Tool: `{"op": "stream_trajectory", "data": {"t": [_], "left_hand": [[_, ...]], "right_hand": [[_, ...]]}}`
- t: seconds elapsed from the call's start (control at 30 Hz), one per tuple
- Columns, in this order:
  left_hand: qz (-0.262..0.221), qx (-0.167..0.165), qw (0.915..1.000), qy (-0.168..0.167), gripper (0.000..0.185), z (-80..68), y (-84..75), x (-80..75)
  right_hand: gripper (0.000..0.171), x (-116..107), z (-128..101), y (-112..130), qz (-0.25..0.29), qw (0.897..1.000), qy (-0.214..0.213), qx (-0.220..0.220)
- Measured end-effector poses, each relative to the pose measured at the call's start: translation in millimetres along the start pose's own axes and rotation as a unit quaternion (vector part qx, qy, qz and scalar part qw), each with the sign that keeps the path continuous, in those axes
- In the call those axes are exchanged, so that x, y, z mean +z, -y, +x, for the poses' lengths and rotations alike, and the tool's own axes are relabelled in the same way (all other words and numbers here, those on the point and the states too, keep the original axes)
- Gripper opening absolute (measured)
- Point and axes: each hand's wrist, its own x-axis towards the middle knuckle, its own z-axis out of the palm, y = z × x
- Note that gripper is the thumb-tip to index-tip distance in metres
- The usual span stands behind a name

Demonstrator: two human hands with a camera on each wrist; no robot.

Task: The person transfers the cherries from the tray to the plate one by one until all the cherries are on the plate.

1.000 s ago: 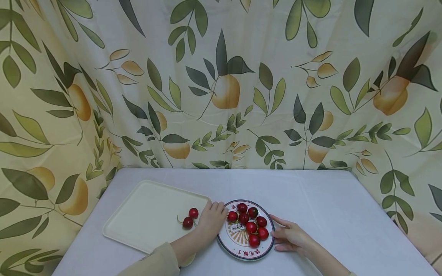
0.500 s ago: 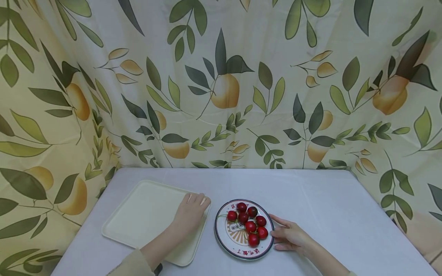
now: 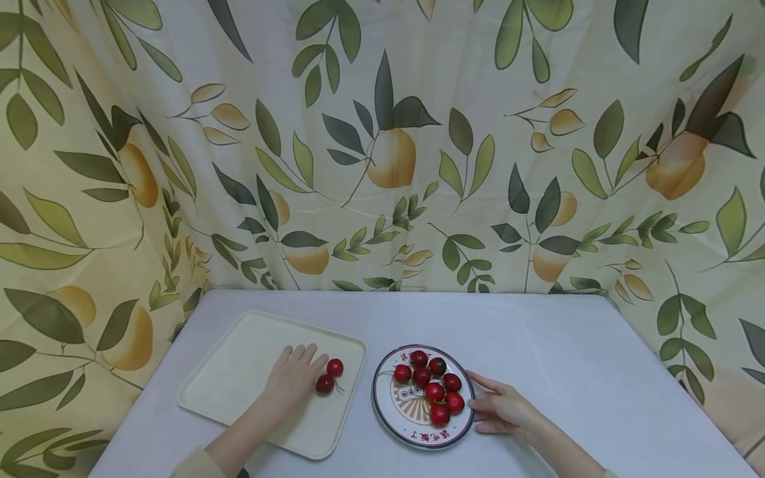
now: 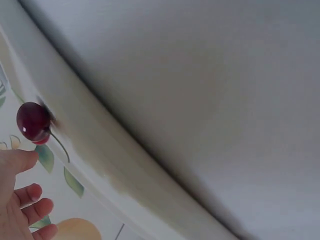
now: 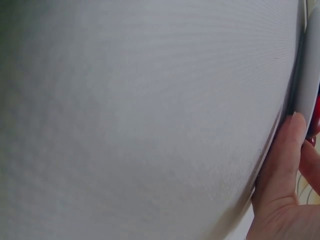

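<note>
My left hand (image 3: 293, 380) is over the cream tray (image 3: 227, 385), fingers extended and holding nothing. Right beside its fingertips lie two dark red cherries (image 3: 325, 384) with stems, on the tray's right part. The left wrist view has the thumb (image 4: 24, 160) just below one cherry (image 4: 34, 121), with the other fingers spread apart. My right hand (image 3: 501, 406) holds the right rim of a round plate (image 3: 406, 428) bearing several red cherries (image 3: 434, 393). Seen from the right wrist, the plate's edge (image 5: 306, 75) sits between the thumb and a finger.
A white cloth covers the table (image 3: 550, 345), and the plate stands just right of the tray. A curtain (image 3: 382, 232) printed with fruit and leaves hangs behind the table and along its left side.
My left hand has moved from the plate's left rim leftward across the tray, passing over the two cherries, which show again. The right hand stays at the plate's rim.
</note>
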Motion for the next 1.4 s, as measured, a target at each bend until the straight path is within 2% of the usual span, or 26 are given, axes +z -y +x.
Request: {"op": "stream_trajectory", "data": {"t": [0.13,0.33,0.47,0.6,0.73,0.97,1.2,1.4], "left_hand": [[-0.004,0.004,1.0000,0.004,0.024,-7.4,1.8,2.2],[-0.055,-0.004,0.9979,0.033,0.012,-17.2,5.6,6.1],[-0.069,-0.003,0.9958,0.061,0.015,-21.1,10.2,10.0],[-0.082,0.003,0.9943,0.068,0.017,-22.6,14.5,13.4],[-0.094,0.021,0.9941,0.050,0.013,-23.7,18.0,11.8],[-0.102,0.060,0.9930,-0.008,0.002,-26.1,24.6,15.9],[-0.113,0.089,0.9892,-0.028,0.004,-27.2,30.0,24.1],[-0.123,0.097,0.9872,-0.030,0.007,-26.2,31.1,21.4]], "right_hand": [[0.066,1,-1,0,0.001,1.000,0.001,0.003],[0.066,0,0,0,0.003,1.000,-0.001,-0.003],[0.067,0,0,-1,0.004,1.000,0.007,-0.001],[0.068,-1,1,-1,0.006,1.000,0.010,0.001],[0.067,-1,0,-1,0.005,1.000,0.010,0.000],[0.066,0,2,-2,0.002,1.000,0.001,-0.003],[0.066,1,2,-1,-0.001,1.000,-0.001,0.000],[0.066,1,1,-1,0.000,1.000,-0.005,-0.001]]}}
